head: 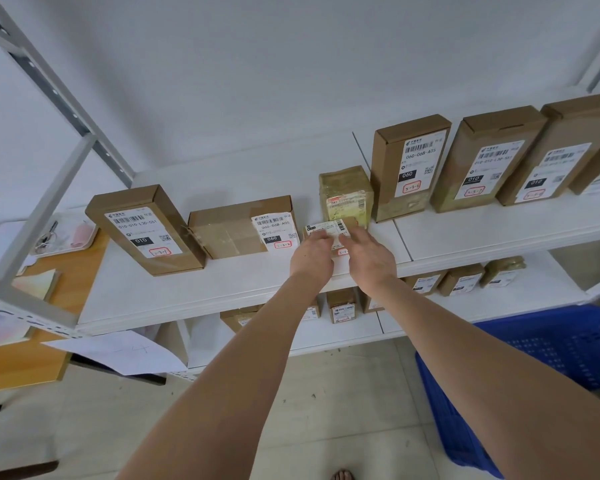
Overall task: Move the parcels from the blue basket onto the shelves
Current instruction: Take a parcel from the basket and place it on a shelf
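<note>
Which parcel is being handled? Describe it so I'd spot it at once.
On the upper white shelf, find the row of brown boxes. Near its middle, before the yellowish tape-wrapped parcel, the small parcel lies between the left hand and right hand. It is the smallest and lowest there, mostly covered by its white label.

parcel storeroom, white metal shelves, labelled cardboard parcels, blue basket

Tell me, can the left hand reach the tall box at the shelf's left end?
Probably yes, once the left hand releases the small parcel: bare shelf runs in front of the lying box toward the tall box.
</note>
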Available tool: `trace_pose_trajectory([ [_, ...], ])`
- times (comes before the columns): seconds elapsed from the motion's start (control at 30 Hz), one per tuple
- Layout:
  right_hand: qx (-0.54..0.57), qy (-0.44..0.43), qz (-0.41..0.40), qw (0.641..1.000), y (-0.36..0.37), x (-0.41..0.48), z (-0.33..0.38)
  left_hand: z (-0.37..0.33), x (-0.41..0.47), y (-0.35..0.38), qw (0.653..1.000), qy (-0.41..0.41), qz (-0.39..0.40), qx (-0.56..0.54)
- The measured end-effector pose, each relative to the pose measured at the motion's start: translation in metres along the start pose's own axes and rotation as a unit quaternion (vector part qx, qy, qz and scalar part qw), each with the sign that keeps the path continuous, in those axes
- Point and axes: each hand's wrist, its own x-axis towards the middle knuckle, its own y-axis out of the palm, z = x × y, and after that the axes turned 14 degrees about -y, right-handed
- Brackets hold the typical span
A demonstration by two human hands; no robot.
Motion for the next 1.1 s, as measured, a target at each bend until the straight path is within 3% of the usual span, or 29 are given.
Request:
trace_pose_trajectory([
  [0.5,0.026,0.022,-0.002,0.999,-0.002,0.011,-0.010,-0.010,0.017,-0.009,1.000,-0.010,0.019,0.010],
  [0.67,0.013,0.075,-0.015,0.997,-0.008,-0.016,-0.019,-0.023,0.006,-0.005,0.998,0.024,-0.047,0.022],
  [0.9,0.020,0.165,0.023,0.986,-0.025,-0.086,-0.070,-0.099,-0.024,0.031,0.994,0.086,0.017,0.061],
  [1.1,0.037,0.215,0.004,0.976,-0.032,-0.181,-0.149,-0.201,-0.065,0.083,0.986,0.128,0.061,0.090],
])
